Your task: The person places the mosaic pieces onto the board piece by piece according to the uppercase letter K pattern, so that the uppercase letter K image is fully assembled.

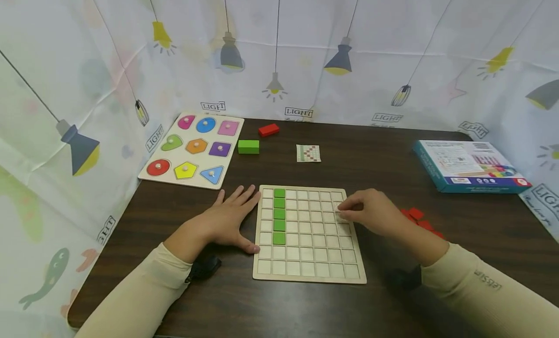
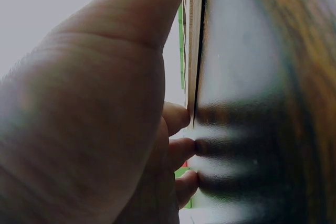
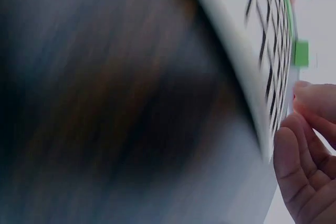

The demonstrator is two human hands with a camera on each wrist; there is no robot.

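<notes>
A wooden grid board [image 1: 320, 254] lies flat on the dark table, with several green tiles [image 1: 279, 214] down its second column from the left. My left hand [image 1: 227, 221] rests spread against the board's left edge, thumb and fingertips right at the frame. At the board's right side, over the upper rows, the thumb and index finger of my right hand [image 1: 371, 212] come together in a pinch. A sliver of red shows at those fingertips in the right wrist view; the small red tile is mostly hidden. Loose red tiles [image 1: 425, 224] lie beside my right forearm.
Behind the board are a pattern card [image 1: 308, 153], a green block [image 1: 248, 147] and a red block [image 1: 268, 130]. A knobbed shape puzzle [image 1: 183, 157] lies at the back left, and a flat blue box [image 1: 473, 167] at the right. A printed curtain [image 1: 279, 52] surrounds the table.
</notes>
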